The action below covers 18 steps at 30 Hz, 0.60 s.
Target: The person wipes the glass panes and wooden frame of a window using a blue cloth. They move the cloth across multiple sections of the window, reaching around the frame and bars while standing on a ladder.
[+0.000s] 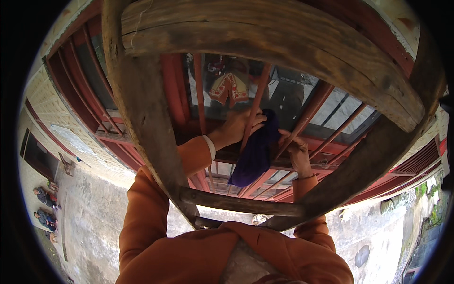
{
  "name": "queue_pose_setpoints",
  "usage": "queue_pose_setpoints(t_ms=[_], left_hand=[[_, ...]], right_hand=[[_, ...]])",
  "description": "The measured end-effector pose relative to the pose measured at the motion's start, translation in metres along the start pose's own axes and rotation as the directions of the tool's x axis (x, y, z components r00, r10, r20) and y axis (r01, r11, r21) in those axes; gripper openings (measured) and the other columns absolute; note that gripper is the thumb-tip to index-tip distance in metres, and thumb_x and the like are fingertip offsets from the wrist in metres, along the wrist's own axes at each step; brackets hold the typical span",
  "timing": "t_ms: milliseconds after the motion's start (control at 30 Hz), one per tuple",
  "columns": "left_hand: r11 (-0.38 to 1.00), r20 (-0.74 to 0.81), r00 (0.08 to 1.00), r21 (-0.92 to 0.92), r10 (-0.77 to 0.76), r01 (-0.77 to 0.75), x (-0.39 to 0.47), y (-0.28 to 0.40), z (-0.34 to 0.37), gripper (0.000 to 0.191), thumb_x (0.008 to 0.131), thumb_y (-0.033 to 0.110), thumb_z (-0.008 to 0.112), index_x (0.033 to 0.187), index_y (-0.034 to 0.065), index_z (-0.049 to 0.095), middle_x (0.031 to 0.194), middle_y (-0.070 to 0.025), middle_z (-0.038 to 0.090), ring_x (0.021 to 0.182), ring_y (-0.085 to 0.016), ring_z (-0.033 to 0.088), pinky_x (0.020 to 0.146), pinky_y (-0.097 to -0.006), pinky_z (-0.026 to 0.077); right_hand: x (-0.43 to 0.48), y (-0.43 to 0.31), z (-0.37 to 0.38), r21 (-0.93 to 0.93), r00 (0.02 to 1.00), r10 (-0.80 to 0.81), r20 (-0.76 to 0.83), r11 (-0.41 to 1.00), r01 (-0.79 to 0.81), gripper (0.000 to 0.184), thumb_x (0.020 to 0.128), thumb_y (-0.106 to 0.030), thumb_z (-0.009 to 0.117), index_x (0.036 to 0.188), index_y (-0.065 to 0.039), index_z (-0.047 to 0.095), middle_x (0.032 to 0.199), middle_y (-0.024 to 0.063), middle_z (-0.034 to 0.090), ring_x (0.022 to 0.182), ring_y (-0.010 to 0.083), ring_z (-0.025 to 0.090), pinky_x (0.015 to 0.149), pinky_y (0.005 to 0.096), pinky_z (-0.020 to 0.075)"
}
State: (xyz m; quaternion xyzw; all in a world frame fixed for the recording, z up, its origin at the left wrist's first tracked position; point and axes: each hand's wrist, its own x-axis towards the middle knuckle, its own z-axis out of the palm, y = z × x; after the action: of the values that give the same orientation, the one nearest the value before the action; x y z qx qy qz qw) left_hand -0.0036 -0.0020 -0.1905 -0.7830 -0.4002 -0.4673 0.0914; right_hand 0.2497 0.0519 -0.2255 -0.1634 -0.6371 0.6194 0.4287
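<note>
A dark purple cloth (252, 156) hangs between my hands at a barred window. My left hand (238, 127) reaches past a reddish window bar (256, 103) and grips the top of the cloth, fingers bent over it. On the right, my right hand (296, 147) is beside another bar (306, 115), fingertips close to the cloth's right edge; whether they pinch cloth or bar cannot be told. Both arms, in orange sleeves, pass through a wooden ladder frame. Behind the bars, the glass (283, 96) shows reflections and a red-and-cream patterned item (228, 88).
Close in front stands the wooden ladder, with a thick top rung (266, 39), a left rail (145, 117) and a lower rung (241, 206). More red window bars (88, 71) are at the left. Far below, people (46, 198) sit beside a concrete yard (92, 220); a round basin (260, 219) lies under the ladder.
</note>
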Motion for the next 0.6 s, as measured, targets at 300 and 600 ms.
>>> queue_pose_setpoints(t_ms=[300, 600], left_hand=[[0.995, 0.155, 0.988, -0.097, -0.013, 0.028, 0.001, 0.003, 0.004, 0.03, 0.084, 0.011, 0.073, 0.114, 0.0095, 0.071, 0.096, -0.0068, 0.06, 0.079, -0.021, 0.066, 0.065, -0.032, 0.052], [0.981, 0.262, 0.962, 0.192, -0.079, 0.028, -0.006, 0.001, -0.004, 0.029, 0.091, 0.03, 0.064, 0.111, 0.0111, 0.072, 0.091, -0.0098, 0.062, 0.079, -0.024, 0.065, 0.066, -0.0383, 0.054]], right_hand=[[-0.013, -0.003, 0.013, -0.974, 0.95, -0.312, -0.019, 0.219, 0.053, 0.043, 0.078, -0.005, 0.066, 0.12, -0.014, 0.067, 0.078, 0.0186, 0.066, 0.066, 0.0366, 0.066, 0.057, 0.0423, 0.052], [0.002, 0.011, -0.001, -0.825, 0.969, -0.243, 0.037, 0.54, 0.167, 0.066, 0.076, -0.012, 0.07, 0.137, 0.002, 0.049, 0.077, 0.0241, 0.066, 0.072, 0.0324, 0.07, 0.061, 0.04, 0.0532]])
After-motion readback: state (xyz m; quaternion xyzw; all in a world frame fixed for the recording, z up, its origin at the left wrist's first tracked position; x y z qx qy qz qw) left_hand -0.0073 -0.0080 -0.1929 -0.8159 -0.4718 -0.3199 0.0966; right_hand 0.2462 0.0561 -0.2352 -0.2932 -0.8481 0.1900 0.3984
